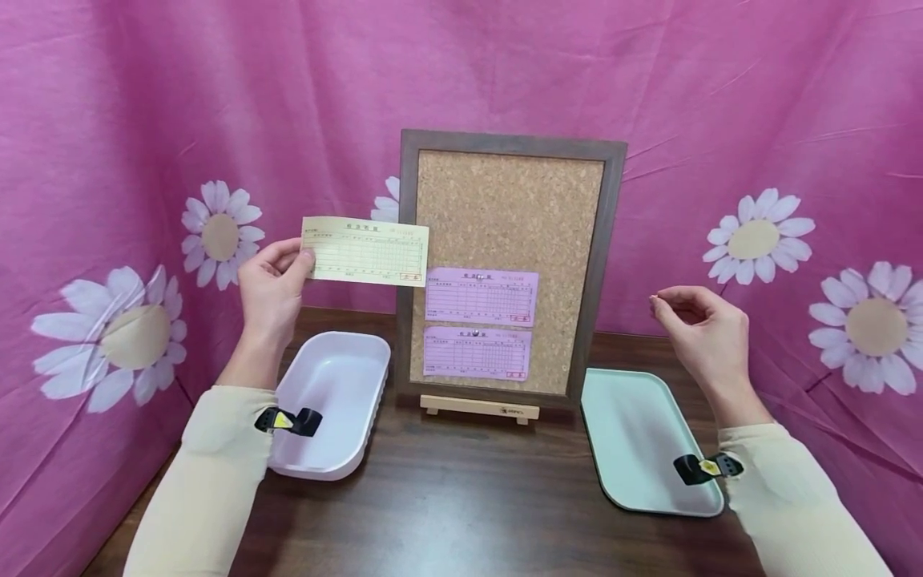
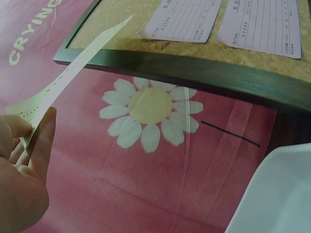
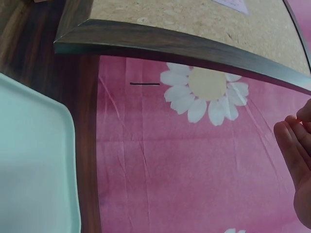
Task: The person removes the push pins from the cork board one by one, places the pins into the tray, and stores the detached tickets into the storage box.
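Note:
My left hand pinches a pale yellow receipt slip by its left end, thumb in front. The slip's right end overlaps the left frame of the corkboard in the head view; from the left wrist it shows nearly edge-on and slightly bent. Two purple receipt slips hang one above the other on the lower cork, each with a small shiny pin near its top. Right of the board, my raised right hand pinches a tiny orange-red thing between thumb and fingertips, mostly hidden by them.
The corkboard leans on a small wooden stand on a dark wood table. A deep white tray stands to its left, a flat mint-green tray to its right. Pink cloth with daisies hangs behind and at both sides.

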Demonstrator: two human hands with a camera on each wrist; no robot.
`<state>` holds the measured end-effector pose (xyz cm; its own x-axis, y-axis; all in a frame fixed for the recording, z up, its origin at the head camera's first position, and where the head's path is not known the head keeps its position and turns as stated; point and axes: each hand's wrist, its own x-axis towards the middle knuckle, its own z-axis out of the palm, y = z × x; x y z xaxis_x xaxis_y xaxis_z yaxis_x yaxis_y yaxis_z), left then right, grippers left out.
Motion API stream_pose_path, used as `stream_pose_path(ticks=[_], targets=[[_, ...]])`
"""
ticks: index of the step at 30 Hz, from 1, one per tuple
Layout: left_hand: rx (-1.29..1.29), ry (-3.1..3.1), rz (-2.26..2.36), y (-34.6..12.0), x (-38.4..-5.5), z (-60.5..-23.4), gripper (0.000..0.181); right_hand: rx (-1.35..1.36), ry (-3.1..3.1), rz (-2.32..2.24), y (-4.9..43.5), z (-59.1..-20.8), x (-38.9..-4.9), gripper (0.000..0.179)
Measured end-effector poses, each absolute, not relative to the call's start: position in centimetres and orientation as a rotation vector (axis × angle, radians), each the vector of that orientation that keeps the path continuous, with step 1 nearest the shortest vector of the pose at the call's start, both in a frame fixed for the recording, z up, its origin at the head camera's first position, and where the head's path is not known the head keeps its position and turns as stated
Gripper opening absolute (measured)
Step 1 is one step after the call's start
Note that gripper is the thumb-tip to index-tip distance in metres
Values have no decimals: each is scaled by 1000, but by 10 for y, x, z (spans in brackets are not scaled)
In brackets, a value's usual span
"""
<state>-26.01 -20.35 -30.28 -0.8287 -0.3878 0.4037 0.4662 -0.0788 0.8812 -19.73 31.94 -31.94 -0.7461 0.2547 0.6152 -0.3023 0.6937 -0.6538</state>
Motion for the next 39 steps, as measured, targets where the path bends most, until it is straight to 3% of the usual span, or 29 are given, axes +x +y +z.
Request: stream_pose_path(ticks=[9,39], targets=[[-2,-1665,-1957,-216,-252,-307,14,-26,-2262,972,331,-331,-192,24],[159,-1813,-1949,-247,-247,-332,14,-64,-2346,943,348,-374,-184,17]])
